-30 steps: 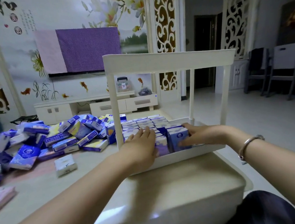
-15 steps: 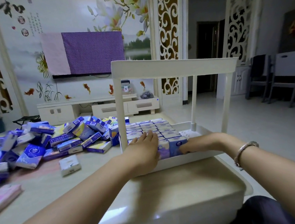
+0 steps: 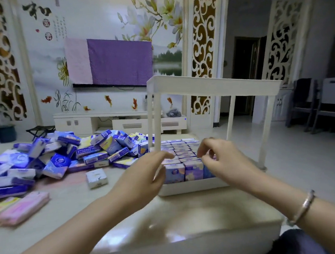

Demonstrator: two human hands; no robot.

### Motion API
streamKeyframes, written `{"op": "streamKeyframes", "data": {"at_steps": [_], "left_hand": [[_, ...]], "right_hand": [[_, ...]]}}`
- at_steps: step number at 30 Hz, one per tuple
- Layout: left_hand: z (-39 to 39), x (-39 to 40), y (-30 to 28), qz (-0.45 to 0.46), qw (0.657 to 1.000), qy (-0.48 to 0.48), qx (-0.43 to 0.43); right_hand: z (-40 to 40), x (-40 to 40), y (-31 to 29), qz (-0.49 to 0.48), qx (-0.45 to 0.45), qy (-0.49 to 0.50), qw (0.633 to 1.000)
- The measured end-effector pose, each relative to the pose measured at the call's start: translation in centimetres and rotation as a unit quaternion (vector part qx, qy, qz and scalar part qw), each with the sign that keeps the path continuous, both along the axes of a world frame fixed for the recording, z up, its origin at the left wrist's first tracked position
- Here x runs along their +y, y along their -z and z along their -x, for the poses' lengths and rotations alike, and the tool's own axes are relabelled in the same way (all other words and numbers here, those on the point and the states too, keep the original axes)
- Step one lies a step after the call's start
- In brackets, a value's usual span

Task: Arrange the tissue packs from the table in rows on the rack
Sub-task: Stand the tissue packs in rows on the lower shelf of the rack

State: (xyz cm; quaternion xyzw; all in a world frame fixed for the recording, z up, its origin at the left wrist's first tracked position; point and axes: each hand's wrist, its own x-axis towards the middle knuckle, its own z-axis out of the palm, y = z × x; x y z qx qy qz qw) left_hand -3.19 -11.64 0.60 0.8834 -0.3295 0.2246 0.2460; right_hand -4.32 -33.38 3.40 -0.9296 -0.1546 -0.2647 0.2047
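Bare, both of my hands hold nothing: left hand point(image 3: 144, 177) loosely spread, right hand point(image 3: 221, 158) half-curled, poised over the purple-and-white tissue packs point(image 3: 183, 162) standing in rows on the white plastic two-tier rack point(image 3: 213, 86). A careless brush could topple the front row. Loose blue packs point(image 3: 68, 155) heap across the glossy beige table point(image 3: 129, 215); beyond, a floral wall.

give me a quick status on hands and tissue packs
Left hand and right hand open, empty, above rack. Packs in rows. Loose pile left on table. Nothing blocking.
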Motion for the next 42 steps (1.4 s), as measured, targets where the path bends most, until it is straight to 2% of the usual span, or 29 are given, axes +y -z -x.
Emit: {"op": "streamKeyframes", "data": {"at_steps": [4,8,12,15,19,22,28,30,33,37,40,42], "left_hand": [[-0.9,6.1,1.0,0.103,0.992,-0.067,-0.016],[-2.5,12.7,2.5,0.131,0.975,-0.181,-0.001],[-3.5,18.8,3.9,0.162,0.934,-0.318,0.003],[-4.4,21.4,3.8,0.172,0.913,-0.371,0.002],[-6.9,22.6,3.4,0.080,0.916,-0.392,0.037],[-9.0,22.1,2.9,-0.021,0.899,-0.433,0.064],[-12.4,20.5,3.2,-0.104,0.849,-0.516,0.053],[-12.7,20.5,3.5,-0.099,0.839,-0.531,0.061],[-12.4,20.5,3.3,-0.050,0.845,-0.524,0.092],[-11.1,20.1,2.8,0.037,0.872,-0.471,0.126],[-10.3,19.9,2.5,0.171,0.895,-0.388,0.136],[-10.0,19.9,2.1,0.282,0.884,-0.328,0.177]], "right_hand": [[0.2,6.9,0.0,0.010,-0.003,-0.118,0.993],[-1.9,13.9,1.5,0.015,0.007,-0.194,0.981],[-7.4,20.2,3.6,-0.017,0.017,-0.186,0.982],[-12.5,23.7,4.2,0.000,0.017,-0.148,0.989],[-17.8,26.5,4.7,0.110,-0.006,-0.091,0.990],[-19.7,27.6,5.3,0.185,-0.009,-0.047,0.982],[-20.6,27.8,6.3,0.190,-0.057,-0.053,0.979],[-20.0,27.2,6.2,0.157,-0.080,-0.069,0.982],[-18.6,26.2,5.7,0.004,-0.082,-0.125,0.989],[-16.7,25.5,4.5,-0.174,0.007,-0.148,0.973],[-16.1,25.0,4.0,-0.277,0.075,-0.131,0.949],[-15.9,24.7,3.8,-0.314,0.086,-0.113,0.939]]}}
